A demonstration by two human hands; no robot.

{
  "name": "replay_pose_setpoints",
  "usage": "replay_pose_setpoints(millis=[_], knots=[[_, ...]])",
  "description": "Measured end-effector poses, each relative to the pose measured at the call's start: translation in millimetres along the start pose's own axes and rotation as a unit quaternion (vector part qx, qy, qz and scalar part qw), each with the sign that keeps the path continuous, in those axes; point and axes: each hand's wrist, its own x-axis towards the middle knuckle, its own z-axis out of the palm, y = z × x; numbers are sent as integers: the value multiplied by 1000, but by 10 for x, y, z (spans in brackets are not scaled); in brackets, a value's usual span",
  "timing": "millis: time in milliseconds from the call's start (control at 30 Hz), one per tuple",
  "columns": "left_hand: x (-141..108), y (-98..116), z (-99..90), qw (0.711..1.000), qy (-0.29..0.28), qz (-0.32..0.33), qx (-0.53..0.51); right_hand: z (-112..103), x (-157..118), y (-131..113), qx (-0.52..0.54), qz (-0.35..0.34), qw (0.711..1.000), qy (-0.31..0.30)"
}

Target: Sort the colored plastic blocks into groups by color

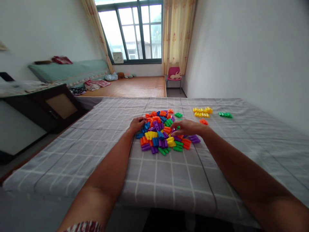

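Observation:
A heap of plastic tube-shaped blocks in purple [158,126], orange [186,143], yellow [151,135], blue [155,141] and green [178,146] lies between my hands. My left hand [138,124] rests at the heap's left edge, fingers loosely bent against the blocks; its fingertips are partly hidden. Over the right side of the heap, my right hand [184,127] reaches in with thumb and fingers apart, and no block shows in its grasp. One purple block [194,139] lies just below my right wrist.
A grey checked cloth [96,151] covers the table. Farther right lie grouped yellow blocks [202,112], a green row [225,115] and an orange piece [204,121]. A dark cabinet [58,106] stands left; behind are a bed [135,85] and a pink chair [174,71].

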Motion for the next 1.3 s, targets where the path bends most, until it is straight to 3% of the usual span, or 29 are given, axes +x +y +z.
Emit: replay_pose_setpoints(millis=[100, 367, 533, 867, 1100, 1200, 1300], knots=[[3, -18, 7, 1000, 6, 8, 3, 7, -45, -9, -8, -18, 999, -44], [21, -19, -3, 1000, -3, 1, 14, -61, -54, 84, 1, 21, 1000, -7], [-3, 27, -18, 1000, 0, -5, 15, -35, -26, 133, 12, 44, 998, -35], [-42, 147, -49, 1000, -1, -6, 19, -50, -26, 126, -55, 15, 998, -29], [-4, 82, -51, 1000, -7, 5, 4, -56, -27, 122, -7, 7, 996, -84], [19, 46, -58, 1000, -10, 10, 13, -34, -16, 106, 22, 10, 999, -48], [21, 54, -66, 1000, -13, 7, 16, -4, 38, 131, 68, 4, 997, 46]])
